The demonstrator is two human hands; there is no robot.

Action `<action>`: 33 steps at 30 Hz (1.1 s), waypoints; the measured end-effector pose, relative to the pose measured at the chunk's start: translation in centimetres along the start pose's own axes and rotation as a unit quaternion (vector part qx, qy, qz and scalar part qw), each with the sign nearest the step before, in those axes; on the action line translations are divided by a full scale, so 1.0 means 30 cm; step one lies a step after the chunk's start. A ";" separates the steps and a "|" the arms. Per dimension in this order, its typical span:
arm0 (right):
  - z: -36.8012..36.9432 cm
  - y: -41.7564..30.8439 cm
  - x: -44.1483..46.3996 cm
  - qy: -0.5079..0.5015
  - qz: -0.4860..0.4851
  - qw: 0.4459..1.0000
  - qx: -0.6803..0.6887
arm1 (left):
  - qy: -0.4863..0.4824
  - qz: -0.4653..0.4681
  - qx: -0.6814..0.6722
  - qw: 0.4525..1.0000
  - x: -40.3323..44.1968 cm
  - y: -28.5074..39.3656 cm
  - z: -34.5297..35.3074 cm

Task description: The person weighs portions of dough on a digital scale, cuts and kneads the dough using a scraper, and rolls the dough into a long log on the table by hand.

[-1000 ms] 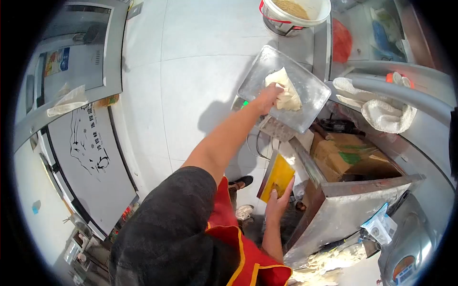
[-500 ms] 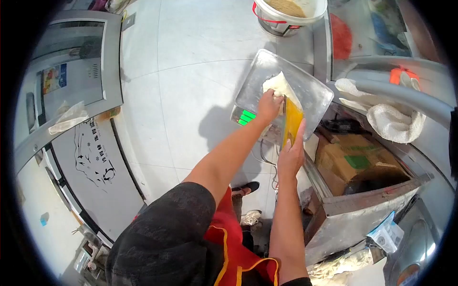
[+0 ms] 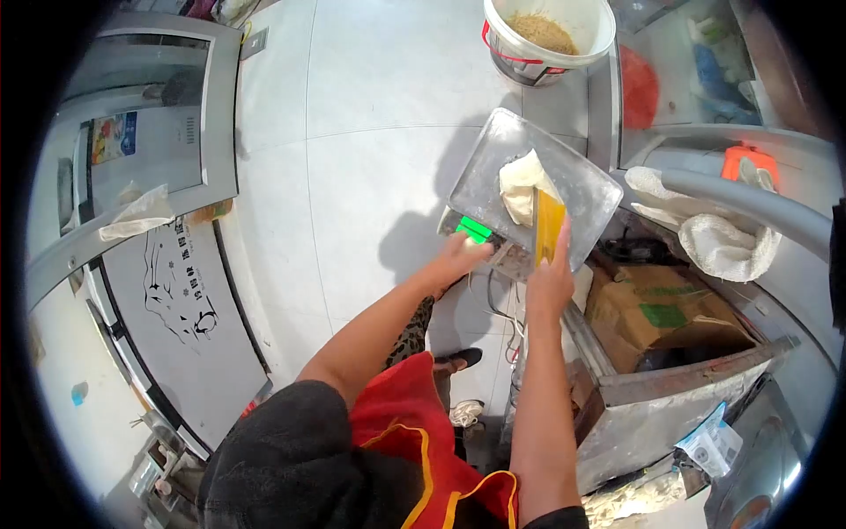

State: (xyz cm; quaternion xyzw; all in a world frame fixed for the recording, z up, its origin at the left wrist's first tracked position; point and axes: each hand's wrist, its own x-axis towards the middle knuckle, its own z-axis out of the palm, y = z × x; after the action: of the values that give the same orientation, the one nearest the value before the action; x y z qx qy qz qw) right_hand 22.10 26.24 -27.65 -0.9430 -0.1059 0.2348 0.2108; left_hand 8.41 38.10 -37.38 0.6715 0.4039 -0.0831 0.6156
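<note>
In my right hand (image 3: 551, 280) is a flat yellow dough scraper (image 3: 548, 227), its far end against a pale lump of dough (image 3: 522, 183). The dough lies on the metal tray (image 3: 586, 189) of a weighing scale. My left hand (image 3: 465, 253) is at the scale's front panel, just below the lit green display (image 3: 474, 230). Its fingers are stretched toward the panel and hold nothing I can see; whether they touch it I cannot tell.
A white bucket (image 3: 601, 40) of brown grainy stuff stands beyond the scale. To the right are a cardboard box (image 3: 648, 331) in a metal-edged bin and a white cloth (image 3: 723, 240) over a rail. A glass-doored cabinet (image 3: 225, 115) stands left. Cables hang below the scale.
My left hand has let go of the dough and moved back to the scale's panel. The dough now rests on the tray. My right hand still grips the scraper.
</note>
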 end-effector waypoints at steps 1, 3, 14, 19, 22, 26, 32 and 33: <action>-0.018 0.012 -0.047 0.019 -0.010 1.000 0.017 | -0.004 -0.188 -0.120 0.975 -0.063 0.120 -0.067; -0.053 0.034 -0.151 0.035 -0.002 0.998 0.044 | -0.004 -0.143 -0.023 0.989 -0.054 -0.005 -0.127; -0.138 0.150 -0.548 -0.038 0.098 0.989 0.106 | 0.022 0.036 0.263 0.964 0.039 0.151 -0.007; -0.147 0.146 -0.615 -0.069 0.129 0.981 0.128 | 0.031 0.102 0.225 0.969 0.089 0.124 0.057; -0.143 0.149 -0.642 -0.060 0.118 0.982 0.134 | 0.027 0.094 0.186 0.978 0.097 0.109 0.057; -0.150 0.156 -0.657 -0.076 0.142 0.977 0.139 | 0.012 -0.018 0.186 0.982 0.081 0.118 0.006; -0.170 0.177 -0.700 -0.068 0.140 0.978 0.142 | -0.053 -0.262 -0.123 0.956 -0.038 -0.078 -0.105; -0.179 0.176 -0.712 -0.079 0.145 0.976 0.139 | -0.063 -0.292 -0.183 0.937 -0.074 -0.105 -0.120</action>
State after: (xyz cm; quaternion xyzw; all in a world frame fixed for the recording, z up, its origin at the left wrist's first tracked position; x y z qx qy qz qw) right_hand 6.73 13.30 -17.19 -0.8882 0.0492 0.3490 0.2946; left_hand 3.52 40.06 -37.60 0.3935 0.5507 -0.2258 0.7006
